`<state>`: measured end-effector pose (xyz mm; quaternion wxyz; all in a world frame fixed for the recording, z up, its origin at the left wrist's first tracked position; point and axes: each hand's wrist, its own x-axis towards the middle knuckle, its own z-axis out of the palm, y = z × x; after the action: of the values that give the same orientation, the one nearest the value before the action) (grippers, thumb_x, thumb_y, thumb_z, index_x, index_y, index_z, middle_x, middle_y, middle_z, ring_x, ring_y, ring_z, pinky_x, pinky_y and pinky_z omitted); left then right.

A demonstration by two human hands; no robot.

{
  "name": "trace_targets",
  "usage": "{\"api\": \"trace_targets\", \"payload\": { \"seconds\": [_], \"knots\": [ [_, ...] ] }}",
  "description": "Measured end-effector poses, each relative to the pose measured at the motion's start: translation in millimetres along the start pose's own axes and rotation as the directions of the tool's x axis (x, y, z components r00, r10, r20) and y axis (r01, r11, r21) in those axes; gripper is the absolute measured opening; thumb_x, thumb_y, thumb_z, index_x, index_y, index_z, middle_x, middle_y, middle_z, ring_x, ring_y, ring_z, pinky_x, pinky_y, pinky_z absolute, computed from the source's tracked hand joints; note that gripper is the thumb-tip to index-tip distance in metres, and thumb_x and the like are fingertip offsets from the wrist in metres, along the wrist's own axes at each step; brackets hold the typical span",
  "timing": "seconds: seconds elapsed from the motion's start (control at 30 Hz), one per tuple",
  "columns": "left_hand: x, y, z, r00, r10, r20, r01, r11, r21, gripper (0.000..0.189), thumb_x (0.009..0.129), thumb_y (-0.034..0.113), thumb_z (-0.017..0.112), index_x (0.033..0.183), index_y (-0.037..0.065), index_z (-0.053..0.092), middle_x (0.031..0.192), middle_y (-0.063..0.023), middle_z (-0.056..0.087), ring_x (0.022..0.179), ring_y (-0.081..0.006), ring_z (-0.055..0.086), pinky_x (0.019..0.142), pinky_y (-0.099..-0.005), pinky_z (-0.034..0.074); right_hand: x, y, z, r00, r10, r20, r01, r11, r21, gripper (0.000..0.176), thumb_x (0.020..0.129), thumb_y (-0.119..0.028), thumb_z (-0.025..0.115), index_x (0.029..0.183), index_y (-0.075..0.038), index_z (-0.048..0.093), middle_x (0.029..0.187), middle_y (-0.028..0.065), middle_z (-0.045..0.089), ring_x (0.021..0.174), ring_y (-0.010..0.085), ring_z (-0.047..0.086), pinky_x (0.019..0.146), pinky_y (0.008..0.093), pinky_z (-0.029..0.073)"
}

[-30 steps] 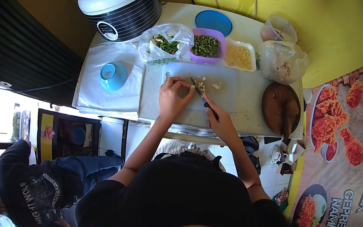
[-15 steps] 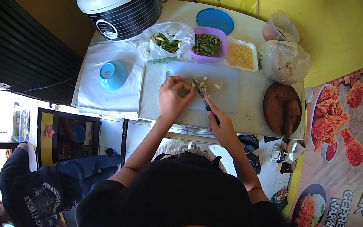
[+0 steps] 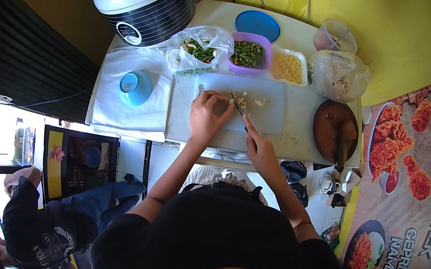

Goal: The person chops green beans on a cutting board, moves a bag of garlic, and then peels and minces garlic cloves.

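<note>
My right hand (image 3: 261, 151) grips the dark handle of a kitchen knife (image 3: 238, 107), its blade slanting up and left over a white cutting board (image 3: 268, 124). At the board's left part, the thumb and fingertips of my left hand (image 3: 207, 116) pinch a small pale piece, seemingly a garlic clove (image 3: 231, 102), right against the blade. Chopped garlic (image 3: 243, 104) lies in small bits just right of the knife, and a few more bits sit farther right on the board.
Behind the board stand a plastic bag of chillies and garlic (image 3: 199, 51), a purple bowl of chopped greens (image 3: 248, 54), a tray of yellow cubes (image 3: 288, 67) and another bag (image 3: 339, 75). A stone mortar (image 3: 327, 130) is right, a blue bowl (image 3: 136, 89) left. Another person (image 3: 54, 227) is lower left.
The knife has shifted slightly at the clove, its handle now more hidden by my right hand. The other person's arm has moved at lower left. The view has drifted a little.
</note>
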<state>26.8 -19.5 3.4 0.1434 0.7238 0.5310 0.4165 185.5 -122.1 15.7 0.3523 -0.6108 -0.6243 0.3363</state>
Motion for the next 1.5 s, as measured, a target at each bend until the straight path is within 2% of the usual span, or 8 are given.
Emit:
{"api": "trace_targets", "payload": {
  "seconds": [0.17,0.37,0.43,0.67,0.93,1.07,1.33,1.5],
  "knots": [
    [-0.6,0.0,-0.4,1.000,0.014,0.008,-0.015,1.000,0.016,0.018,0.076,0.026,0.077,0.085,0.012,0.071,0.099,-0.0034,0.063,0.093,-0.0232,0.060,0.085,-0.0380,0.044,-1.6,-10.3,-3.0,0.999,0.022,0.023,-0.018,0.987,-0.159,0.057,0.095,-0.009,0.051,0.149,-0.021,0.034,0.062,0.0247,0.053,0.055,0.0405,0.057,0.057,0.0429,0.047],
    [-0.8,-0.9,0.7,1.000,0.011,-0.006,-0.011,1.000,0.002,0.015,0.079,0.025,0.075,0.086,0.012,0.073,0.099,-0.0039,0.063,0.091,-0.0227,0.060,0.084,-0.0375,0.044,6.7,-3.3,-25.4,0.995,0.041,0.089,-0.047,0.996,0.071,0.051,0.097,-0.011,0.050,0.146,-0.019,0.040,0.064,0.0148,0.048,0.054,0.0176,0.047,0.058,0.0318,0.043],
    [-0.7,-1.1,0.5,1.000,0.019,0.003,-0.019,1.000,0.006,0.015,0.079,0.024,0.074,0.088,0.012,0.074,0.098,-0.0039,0.063,0.091,-0.0224,0.060,0.084,-0.0374,0.044,6.9,-2.3,-28.0,0.980,0.108,0.166,-0.130,0.983,0.127,0.052,0.099,-0.011,0.048,0.149,-0.022,0.037,0.062,-0.0007,0.041,0.056,0.0067,0.041,0.057,0.0241,0.042],
    [-0.3,-1.5,1.1,1.000,0.015,0.003,-0.015,1.000,-0.003,0.014,0.079,0.024,0.075,0.087,0.013,0.074,0.098,-0.0038,0.063,0.091,-0.0218,0.060,0.084,-0.0373,0.044,4.8,-5.1,-23.5,0.985,0.103,0.137,-0.127,0.976,0.176,0.050,0.098,-0.011,0.050,0.147,-0.020,0.039,0.064,0.0079,0.041,0.058,0.0103,0.036,0.058,0.0258,0.040],
    [0.3,-1.0,-1.0,1.000,-0.015,0.009,0.015,0.998,-0.061,0.013,0.078,0.022,0.075,0.086,0.012,0.075,0.098,-0.0048,0.063,0.092,-0.0227,0.061,0.085,-0.0379,0.045,3.6,-3.2,-19.8,0.996,0.037,0.079,-0.033,0.998,-0.051,0.049,0.098,-0.013,0.049,0.146,-0.020,0.041,0.062,0.0150,0.046,0.052,0.0180,0.041,0.058,0.0300,0.042],
    [7.1,-5.7,-3.3,0.995,-0.054,0.079,0.061,0.994,-0.089,0.014,0.078,0.023,0.076,0.087,0.013,0.076,0.098,-0.0045,0.063,0.093,-0.0232,0.060,0.085,-0.0382,0.045,9.5,-1.3,-31.5,0.994,0.008,0.108,-0.016,0.997,0.073,0.048,0.098,-0.012,0.049,0.145,-0.019,0.042,0.062,0.0143,0.046,0.052,0.0170,0.041,0.058,0.0314,0.044],
    [34.2,-16.5,-17.1,0.946,0.153,0.285,-0.165,0.986,0.018,0.016,0.077,0.032,0.075,0.088,0.021,0.078,0.098,-0.0029,0.062,0.093,-0.0228,0.059,0.082,-0.0381,0.047,8.6,-9.7,-49.0,0.966,0.145,0.212,-0.180,0.971,0.156,0.051,0.098,-0.010,0.049,0.147,-0.021,0.040,0.062,0.0007,0.039,0.056,0.0083,0.039,0.058,0.0249,0.041],
    [37.6,-14.2,-18.9,0.940,0.132,0.315,-0.140,0.990,0.003,0.015,0.076,0.032,0.075,0.088,0.022,0.078,0.098,-0.0028,0.062,0.092,-0.0230,0.059,0.081,-0.0379,0.047,9.9,-11.1,-46.5,0.971,0.123,0.207,-0.159,0.973,0.169,0.050,0.099,-0.011,0.048,0.147,-0.021,0.039,0.062,0.0004,0.038,0.055,0.0083,0.038,0.057,0.0255,0.041]
  ]
}}
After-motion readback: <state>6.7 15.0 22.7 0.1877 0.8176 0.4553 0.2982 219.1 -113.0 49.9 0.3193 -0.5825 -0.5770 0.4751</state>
